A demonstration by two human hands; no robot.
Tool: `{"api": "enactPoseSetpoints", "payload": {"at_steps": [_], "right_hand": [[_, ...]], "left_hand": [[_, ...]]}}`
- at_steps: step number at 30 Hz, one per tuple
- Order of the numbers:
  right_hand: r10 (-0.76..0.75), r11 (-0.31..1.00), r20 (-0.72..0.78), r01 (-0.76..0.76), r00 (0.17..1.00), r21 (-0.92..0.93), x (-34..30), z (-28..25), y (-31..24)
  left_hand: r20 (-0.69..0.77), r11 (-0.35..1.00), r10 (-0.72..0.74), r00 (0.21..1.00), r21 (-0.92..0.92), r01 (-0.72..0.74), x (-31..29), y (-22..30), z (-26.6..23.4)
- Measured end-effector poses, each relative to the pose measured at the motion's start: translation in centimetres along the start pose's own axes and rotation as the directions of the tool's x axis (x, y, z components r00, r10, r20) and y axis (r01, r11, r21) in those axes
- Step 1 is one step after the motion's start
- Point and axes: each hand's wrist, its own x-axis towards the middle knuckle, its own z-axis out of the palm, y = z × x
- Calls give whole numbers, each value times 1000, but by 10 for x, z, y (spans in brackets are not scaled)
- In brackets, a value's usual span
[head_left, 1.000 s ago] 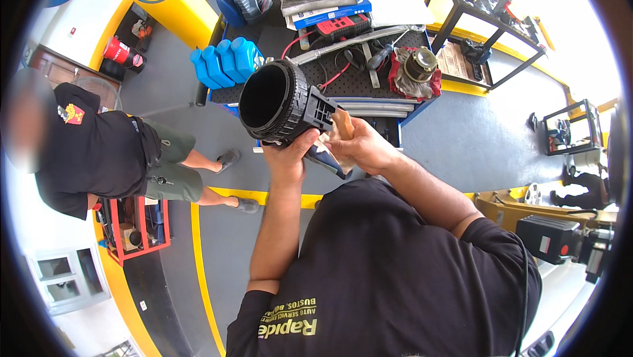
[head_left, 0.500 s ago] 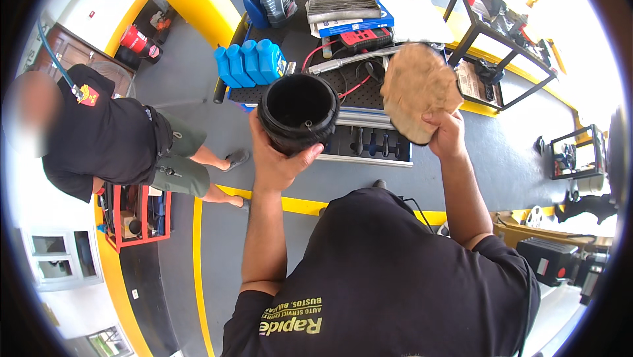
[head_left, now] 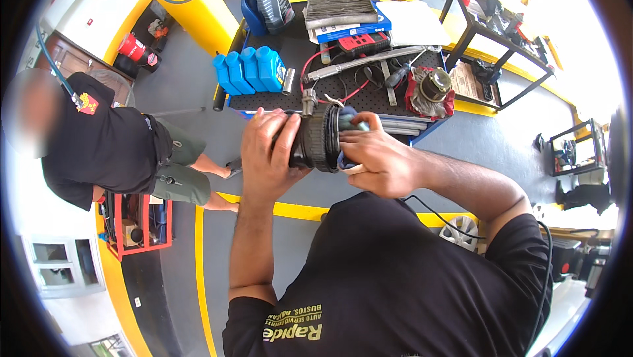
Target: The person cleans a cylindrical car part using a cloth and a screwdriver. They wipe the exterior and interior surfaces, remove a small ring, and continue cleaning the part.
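My left hand (head_left: 269,152) is wrapped round a black ribbed cylindrical housing (head_left: 323,139), held sideways in front of my chest with its mouth toward the right. A dark bluish cloth (head_left: 349,121) is bunched in my right hand (head_left: 381,156), pressed at the mouth of the housing. The fingertips of that hand are partly hidden by the cloth and the rim. Just beyond the housing, at the near edge of the black cart top (head_left: 254,102), shows a small metal fitting (head_left: 308,101).
The cart bears several blue bottles (head_left: 254,70), a grey jug (head_left: 273,4), a pleated filter (head_left: 341,8), a torque wrench (head_left: 366,61), a screwdriver (head_left: 397,76) and a round metal part (head_left: 435,84) on a red rag. A co-worker (head_left: 119,132) stands at left. A black-framed rack (head_left: 508,60) stands right.
The tan flat piece is gone from my right hand, which now holds a dark cloth against the housing. My left hand has tipped the housing sideways. The cart drawer no longer shows open.
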Motion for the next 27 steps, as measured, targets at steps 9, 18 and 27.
{"api": "enactPoseSetpoints", "payload": {"at_steps": [9,18,27], "right_hand": [[750,50,-93,83,655,995,-73,-21,102],[-401,892,-265,307,877,-333,-1,-1,-17],[-107,992,-205,90,973,-92,11,15,-18]], "left_hand": [[-137,925,-361,922,-174,337,-33,-13,-14],[13,827,-368,930,-452,333,-15,7,-3],[-181,997,-41,983,62,53,-16,8,-2]]}}
